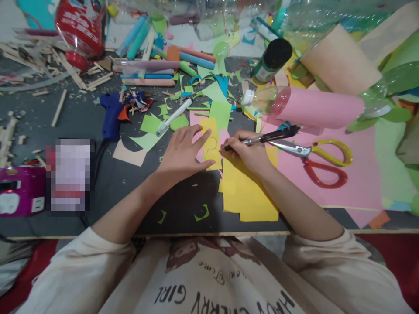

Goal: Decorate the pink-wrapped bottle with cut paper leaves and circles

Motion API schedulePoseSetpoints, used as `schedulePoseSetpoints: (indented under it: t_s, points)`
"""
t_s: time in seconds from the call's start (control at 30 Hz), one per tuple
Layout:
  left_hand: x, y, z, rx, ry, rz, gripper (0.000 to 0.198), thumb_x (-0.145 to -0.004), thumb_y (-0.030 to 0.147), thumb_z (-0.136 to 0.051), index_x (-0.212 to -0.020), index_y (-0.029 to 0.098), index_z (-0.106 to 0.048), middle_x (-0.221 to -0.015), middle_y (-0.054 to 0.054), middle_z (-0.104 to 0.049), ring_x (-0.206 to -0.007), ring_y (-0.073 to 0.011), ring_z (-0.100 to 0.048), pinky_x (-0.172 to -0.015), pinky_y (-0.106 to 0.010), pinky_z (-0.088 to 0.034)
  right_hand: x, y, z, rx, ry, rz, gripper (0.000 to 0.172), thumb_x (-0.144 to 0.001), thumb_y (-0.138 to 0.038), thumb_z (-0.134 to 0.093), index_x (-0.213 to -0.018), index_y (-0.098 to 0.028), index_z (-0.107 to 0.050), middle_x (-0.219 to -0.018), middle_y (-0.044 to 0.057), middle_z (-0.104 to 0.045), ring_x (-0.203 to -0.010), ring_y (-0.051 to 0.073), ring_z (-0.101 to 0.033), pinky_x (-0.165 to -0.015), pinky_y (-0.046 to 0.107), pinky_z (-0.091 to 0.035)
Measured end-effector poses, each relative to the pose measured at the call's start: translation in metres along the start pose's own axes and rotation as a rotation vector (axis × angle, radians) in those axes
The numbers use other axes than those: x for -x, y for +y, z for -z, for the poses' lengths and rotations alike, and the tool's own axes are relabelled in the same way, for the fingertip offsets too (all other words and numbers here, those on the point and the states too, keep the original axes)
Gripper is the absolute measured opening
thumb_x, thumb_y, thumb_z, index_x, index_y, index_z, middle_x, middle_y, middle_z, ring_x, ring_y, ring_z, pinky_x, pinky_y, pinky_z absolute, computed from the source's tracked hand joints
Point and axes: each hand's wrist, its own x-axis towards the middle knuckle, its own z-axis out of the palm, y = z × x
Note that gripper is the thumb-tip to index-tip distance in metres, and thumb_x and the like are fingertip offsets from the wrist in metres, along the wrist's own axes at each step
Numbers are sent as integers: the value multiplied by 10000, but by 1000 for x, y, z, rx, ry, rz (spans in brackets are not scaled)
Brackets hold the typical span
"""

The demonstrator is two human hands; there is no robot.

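My left hand lies flat with fingers spread, pressing down a small yellow paper strip on the dark table. My right hand is closed round a black and silver pen, its tip touching the yellow strip where a curved outline is drawn. A larger yellow sheet lies under my right wrist, reaching the table's near edge.
Scissors with yellow and red handles rest on a pink sheet to the right. A plastic bottle holding rolled pink paper lies behind them. A blue glue gun, a white marker, green paper scraps and wooden sticks litter the table.
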Motion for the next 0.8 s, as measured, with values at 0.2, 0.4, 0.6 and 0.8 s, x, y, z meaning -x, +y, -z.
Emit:
schedulePoseSetpoints:
  t_s: [0.2,0.4,0.6,0.8]
  points:
    - [-1,-1,2,-6,3,54,706,-857,561,-556,-1446,195,-423,-1461,-150,-419,-1364,-344,-354,-1149,-471,-262,-2,5,3,51,-34,74,263,-788,-323,-623,-554,-208,-589,-499,-38,-566,-483,93,-536,-549,248,-476]
    - [-1,-1,3,-17,0,60,701,-865,557,-548,-1448,191,-418,-1461,-153,-424,-1357,-351,-365,-1138,-484,-274,-1,3,3,108,-97,95,253,-815,-316,-622,-586,-208,-614,-589,-16,-642,-524,98,-544,-571,259,-453]
    - [-1,0,4,-23,-15,66,704,-866,553,-547,-1452,186,-413,-1461,-154,-422,-1361,-359,-361,-1141,-488,-272,-1,0,2,89,-81,49,265,-771,-322,-619,-533,-211,-583,-506,-24,-583,-499,115,-531,-540,268,-440]
    - [0,-2,3,-2,1,57,691,-863,559,-540,-1440,195,-429,-1457,-152,-434,-1361,-352,-365,-1143,-480,-271,-1,-1,2,97,-77,90,234,-774,-311,-611,-556,-228,-607,-523,-20,-603,-514,125,-557,-575,286,-467]
